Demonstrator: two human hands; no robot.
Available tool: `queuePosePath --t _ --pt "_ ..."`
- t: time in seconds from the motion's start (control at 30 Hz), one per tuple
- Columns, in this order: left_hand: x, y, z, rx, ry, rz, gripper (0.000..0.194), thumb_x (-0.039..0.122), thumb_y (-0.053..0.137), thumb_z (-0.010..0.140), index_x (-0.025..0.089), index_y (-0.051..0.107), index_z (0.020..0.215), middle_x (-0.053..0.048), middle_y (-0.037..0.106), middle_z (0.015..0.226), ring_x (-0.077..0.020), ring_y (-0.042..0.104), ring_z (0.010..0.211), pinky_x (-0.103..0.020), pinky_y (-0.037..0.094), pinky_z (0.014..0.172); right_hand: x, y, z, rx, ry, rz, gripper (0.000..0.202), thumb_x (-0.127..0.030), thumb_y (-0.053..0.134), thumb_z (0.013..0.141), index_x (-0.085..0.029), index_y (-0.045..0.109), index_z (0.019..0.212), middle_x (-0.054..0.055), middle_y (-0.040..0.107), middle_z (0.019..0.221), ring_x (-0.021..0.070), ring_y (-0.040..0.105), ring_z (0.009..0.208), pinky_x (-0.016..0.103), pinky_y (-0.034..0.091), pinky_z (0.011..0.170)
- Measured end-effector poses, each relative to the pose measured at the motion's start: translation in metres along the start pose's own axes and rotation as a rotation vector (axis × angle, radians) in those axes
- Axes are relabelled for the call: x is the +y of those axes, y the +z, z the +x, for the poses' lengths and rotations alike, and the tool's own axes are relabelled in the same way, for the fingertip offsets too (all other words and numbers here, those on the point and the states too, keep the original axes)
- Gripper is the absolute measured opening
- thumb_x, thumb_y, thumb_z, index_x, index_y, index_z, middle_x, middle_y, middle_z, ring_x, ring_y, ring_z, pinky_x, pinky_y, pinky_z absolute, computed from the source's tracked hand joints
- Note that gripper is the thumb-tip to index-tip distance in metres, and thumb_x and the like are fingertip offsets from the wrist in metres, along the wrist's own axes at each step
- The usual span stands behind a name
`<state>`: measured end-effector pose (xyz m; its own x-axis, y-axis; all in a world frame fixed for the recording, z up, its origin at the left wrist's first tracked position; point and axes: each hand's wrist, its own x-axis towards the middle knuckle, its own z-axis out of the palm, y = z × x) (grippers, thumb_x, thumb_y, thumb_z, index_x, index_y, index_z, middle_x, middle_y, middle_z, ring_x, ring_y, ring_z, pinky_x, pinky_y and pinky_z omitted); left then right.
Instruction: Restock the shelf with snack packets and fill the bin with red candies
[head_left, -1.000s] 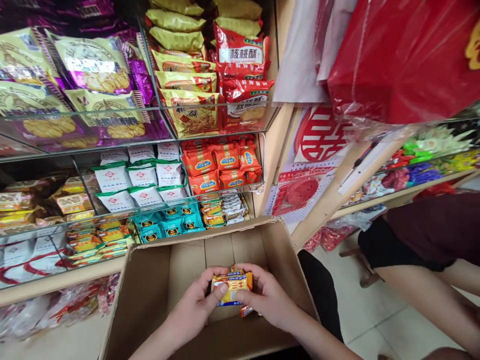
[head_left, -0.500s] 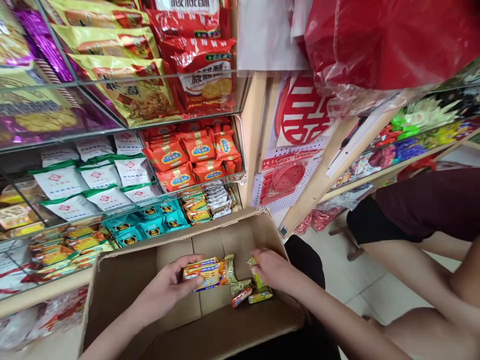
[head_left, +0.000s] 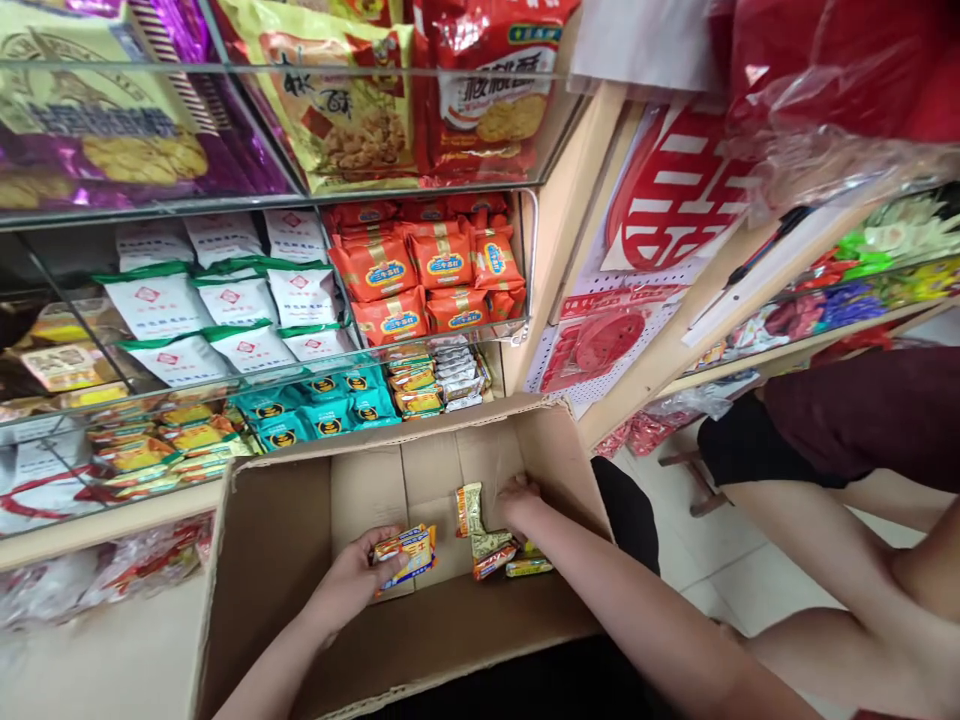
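Clock face centred on the carton, 12 toward the shelves.

Item: open carton [head_left: 270,540], cardboard, flush beneath the shelf front; its tall walls keep small goods from scattering.

Item: left hand [head_left: 349,590], 8 o'clock, closed to a pinch, thumb across the front, fingers behind. Contents: yellow-and-blue packets [head_left: 412,560], apparently stacked (exact count unclear), above the carton floor. Gripping one end likely keeps them together and leaves the printed faces showing.

Item: right hand [head_left: 519,500], 2 o'clock, lowered inside the carton, fingers partly curled. Whether it has hold of anything, cannot tell (the fingertips are hidden).

Item: loose lot, 3 o'clock, near the right hand. A gold-green packet [head_left: 471,510] stands lengthwise toward 12; a red packet [head_left: 495,562] and a yellow packet [head_left: 529,567] lie lower, toward 4. Their uneven angles suggest dropped goods rather than ranked ones.

Item: shelf stock, 11 to 12 o'clock. White packs [head_left: 155,300], orange-red packs [head_left: 375,265] and teal packs [head_left: 330,418], grouped by kind (labels outward, presumably for easy reading).

Item: another person [head_left: 862,410], 2 to 3 o'clock, well apart from the carton.
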<state>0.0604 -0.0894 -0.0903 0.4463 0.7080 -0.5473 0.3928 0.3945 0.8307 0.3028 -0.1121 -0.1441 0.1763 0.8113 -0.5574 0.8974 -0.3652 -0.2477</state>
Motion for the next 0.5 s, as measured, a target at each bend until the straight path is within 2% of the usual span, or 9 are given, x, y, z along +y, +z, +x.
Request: queuePosePath --t 0.07,0.17,0.27,0.33,0.43,0.5 --pt "-0.010 -0.004 0.004 0.018 -0.018 0.009 0.045 0.032 0.070 0.055 0.016 0.054 0.094 -0.003 0.066 0.084 -0.0171 0.059 0.080 -0.024 0.042 0.074 0.000 0.001 0.000 -0.046 0.024 -0.032 0.053 0.000 0.074 0.023 -0.008 0.064 0.075 0.023 0.057 0.098 0.0382 0.047 0.100 0.048 0.040 0.075" --pt "-0.026 -0.004 0.013 0.052 -0.068 0.053 0.044 0.030 0.071 0.049 0.016 0.055 0.088 -0.003 0.066 0.076 -0.0199 0.060 0.074 -0.029 0.043 0.071 0.001 -0.008 -0.006 -0.062 -0.018 -0.033 0.041 0.004 0.071 0.028 -0.011 0.063 0.065 0.015 0.063 0.080 0.0292 0.058 0.081 0.037 0.043 0.071" --pt "-0.040 0.003 0.022 0.082 -0.089 0.109 0.038 0.020 0.071 0.042 0.017 0.059 0.078 0.000 0.064 0.063 -0.0234 0.059 0.069 -0.035 0.042 0.070 0.003 -0.026 -0.019 0.037 -0.157 0.011 0.040 -0.002 0.069 0.043 -0.015 0.061 0.079 0.010 0.062 0.088 0.0224 0.056 0.086 0.029 0.041 0.074" --pt "-0.041 0.010 0.026 0.105 -0.074 0.130 0.031 0.015 0.070 0.039 0.018 0.060 0.068 -0.001 0.063 0.064 -0.0272 0.057 0.078 -0.038 0.038 0.077 0.004 -0.036 -0.030 0.105 -0.255 0.074 0.036 -0.010 0.066 0.054 -0.017 0.057 0.088 0.007 0.059 0.093 0.0183 0.054 0.087 0.025 0.040 0.072" --pt "-0.028 0.022 0.025 0.141 -0.021 0.127 0.028 0.014 0.070 0.037 0.019 0.060 0.063 -0.007 0.061 0.090 -0.0320 0.043 0.106 -0.038 0.027 0.091 0.001 -0.040 -0.044 0.181 -0.355 0.266 0.029 -0.017 0.065 0.058 -0.018 0.054 0.084 0.002 0.058 0.085 0.0152 0.053 0.079 0.023 0.039 0.066" --pt "-0.012 0.031 0.019 0.142 0.008 0.091 0.033 0.026 0.069 0.047 0.020 0.061 0.079 -0.009 0.052 0.112 -0.0287 0.033 0.116 -0.035 0.022 0.096 -0.005 -0.038 -0.052 0.223 -0.401 0.402 0.024 -0.018 0.064 0.058 -0.018 0.052 0.080 0.000 0.057 0.080 0.0141 0.052 0.074 0.023 0.038 0.065"
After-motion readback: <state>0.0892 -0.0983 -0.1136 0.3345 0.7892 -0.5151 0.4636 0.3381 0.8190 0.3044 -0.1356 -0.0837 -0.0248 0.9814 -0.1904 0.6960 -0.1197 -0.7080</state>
